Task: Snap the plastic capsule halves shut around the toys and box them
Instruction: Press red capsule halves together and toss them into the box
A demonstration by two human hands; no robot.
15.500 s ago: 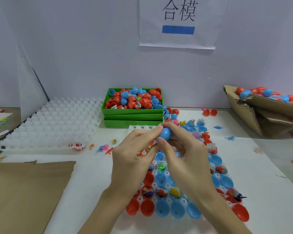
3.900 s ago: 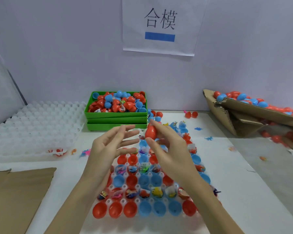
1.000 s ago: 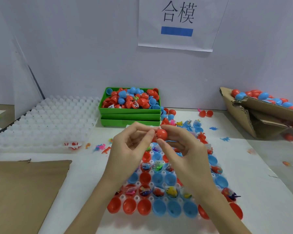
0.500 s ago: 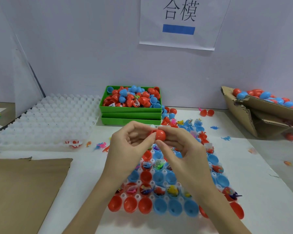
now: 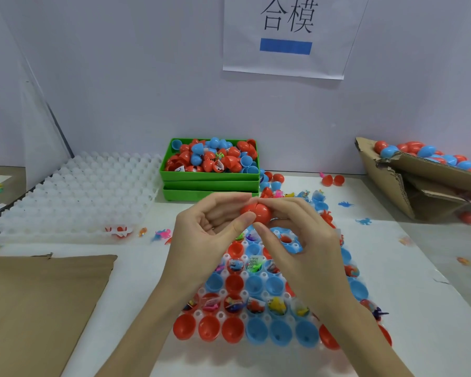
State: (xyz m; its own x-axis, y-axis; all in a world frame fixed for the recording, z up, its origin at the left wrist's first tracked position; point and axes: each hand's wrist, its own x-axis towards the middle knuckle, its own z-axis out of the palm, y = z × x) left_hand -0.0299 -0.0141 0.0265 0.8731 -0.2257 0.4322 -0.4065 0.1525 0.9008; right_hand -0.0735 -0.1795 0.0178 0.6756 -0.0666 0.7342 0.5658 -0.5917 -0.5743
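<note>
Your two stacked green plastic bins (image 5: 210, 183) sit against the back wall, the upper one heaped with loose red and blue capsule halves and a few small toys. To your far right, a tilted brown cardboard box (image 5: 419, 180) holds a pile of closed red and blue capsules. Directly under your hands lies a clear plastic cell tray (image 5: 245, 346): its nearest row holds empty red and blue half-shells, the next row holds halves with small coloured toys in them, and further rows mix empty and filled halves.

At your left, a stack of empty white cell trays (image 5: 74, 194) runs along the left edge of the white table (image 5: 424, 308), with a flat brown cardboard sheet (image 5: 38, 303) in front of it. Bare table surface opens to the right of the clear tray, dotted with a few stray small toys, and stretches toward the cardboard box.

You hold the red plastic capsule (image 5: 257, 212) in the air above the far end of the clear tray, just in front of the green bins. Your left hand (image 5: 201, 238) pinches it between thumb and curled fingers on its left side; your right hand (image 5: 297, 240) grips it from the right with thumb and forefinger. A seam line shows across the capsule's top, and whether the halves are fully closed you cannot tell.
</note>
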